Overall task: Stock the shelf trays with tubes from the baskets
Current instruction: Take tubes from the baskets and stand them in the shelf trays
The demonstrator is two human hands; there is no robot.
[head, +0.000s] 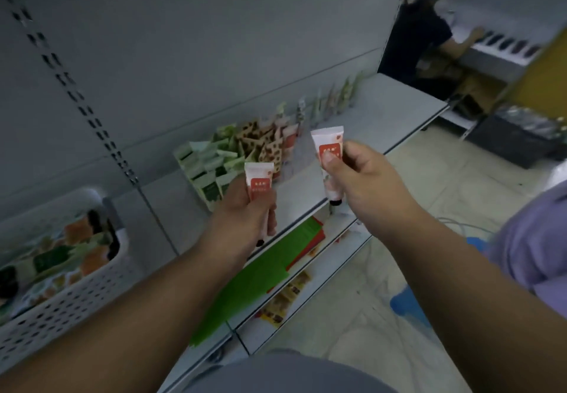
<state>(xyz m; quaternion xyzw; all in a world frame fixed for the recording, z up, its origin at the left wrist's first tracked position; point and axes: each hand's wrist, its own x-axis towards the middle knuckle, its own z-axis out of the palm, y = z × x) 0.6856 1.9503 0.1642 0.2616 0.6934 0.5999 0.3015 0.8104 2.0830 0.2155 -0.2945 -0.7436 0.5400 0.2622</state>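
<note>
Gripping a red-labelled tube (259,179) in the left hand (245,217), fingers curled round its lower half, crimped end sticking up. Pinching a second tube (327,159) in the right hand (359,174), thumb pressing its label, above the shelf (383,116) edge.

Basket (76,294) at left cut off by frame edge, contents blurred; label print on both tubes (259,179) unreadable; far shelf packets (334,98) blurred.

We reach both bare forearms forward, side by side. Our left hand (245,211) curls its fingers round a tube (259,179); our right hand (362,178) pinches another tube (329,153) under the thumb, held slightly higher.
</note>
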